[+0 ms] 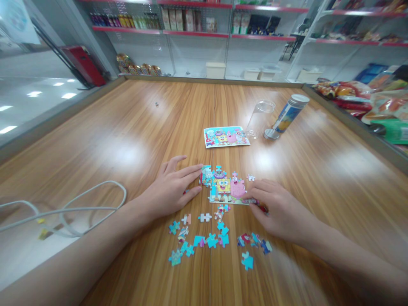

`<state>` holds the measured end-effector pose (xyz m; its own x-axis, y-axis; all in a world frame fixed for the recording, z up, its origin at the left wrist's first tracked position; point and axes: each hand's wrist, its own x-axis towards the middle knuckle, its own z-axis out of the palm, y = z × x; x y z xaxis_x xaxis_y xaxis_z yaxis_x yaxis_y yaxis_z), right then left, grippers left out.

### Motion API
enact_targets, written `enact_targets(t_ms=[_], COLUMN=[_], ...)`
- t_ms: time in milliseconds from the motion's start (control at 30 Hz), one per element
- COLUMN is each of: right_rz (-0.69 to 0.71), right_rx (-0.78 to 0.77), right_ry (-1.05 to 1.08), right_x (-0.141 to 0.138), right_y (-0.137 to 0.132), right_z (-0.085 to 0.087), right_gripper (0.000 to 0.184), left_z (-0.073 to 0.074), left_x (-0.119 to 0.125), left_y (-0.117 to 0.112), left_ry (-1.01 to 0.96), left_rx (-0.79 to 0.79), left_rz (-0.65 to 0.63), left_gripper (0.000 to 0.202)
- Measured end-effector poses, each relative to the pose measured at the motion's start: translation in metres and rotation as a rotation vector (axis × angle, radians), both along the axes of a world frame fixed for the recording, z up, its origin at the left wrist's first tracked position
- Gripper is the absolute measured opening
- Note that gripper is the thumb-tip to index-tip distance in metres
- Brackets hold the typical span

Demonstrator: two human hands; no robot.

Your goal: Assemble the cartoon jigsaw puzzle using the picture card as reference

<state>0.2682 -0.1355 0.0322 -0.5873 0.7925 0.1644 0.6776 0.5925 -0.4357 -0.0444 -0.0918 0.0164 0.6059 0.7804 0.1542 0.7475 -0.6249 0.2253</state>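
A partly joined cartoon jigsaw [225, 186] lies on the wooden table [127, 140] between my hands. My left hand [174, 189] rests flat, fingers stretched out, fingertips touching the jigsaw's left edge. My right hand [277, 208] lies at the jigsaw's lower right corner, fingers curled and pinching a small reddish puzzle piece [262, 207] against the edge. Several loose pieces [210, 240], mostly turquoise, are scattered just below the jigsaw, nearer to me. One stray piece [250, 177] sits off the upper right corner.
A printed reference picture [226, 136] lies farther up the table. Beside it a clear tube [260, 118] and a labelled canister [289, 114] lie tilted, with a metal lid [271, 134]. White cables [73, 208] loop at left. Snack bags [360, 100] line the right edge; shelves stand behind.
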Motion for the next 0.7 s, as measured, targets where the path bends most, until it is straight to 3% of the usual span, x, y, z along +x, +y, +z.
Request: enact_targets(t_ms=[700], right_rz=[0.013], right_rx=[0.03], right_ry=[0.004], right_x=[0.0011], right_y=[0.0004], right_z=[-0.0003], right_gripper=[0.025], left_z=[-0.0014], left_x=[-0.0023], left_y=[0.0005], left_ry=[-0.005], left_rx=[-0.001], left_rz=[0.0], left_gripper=[0.048])
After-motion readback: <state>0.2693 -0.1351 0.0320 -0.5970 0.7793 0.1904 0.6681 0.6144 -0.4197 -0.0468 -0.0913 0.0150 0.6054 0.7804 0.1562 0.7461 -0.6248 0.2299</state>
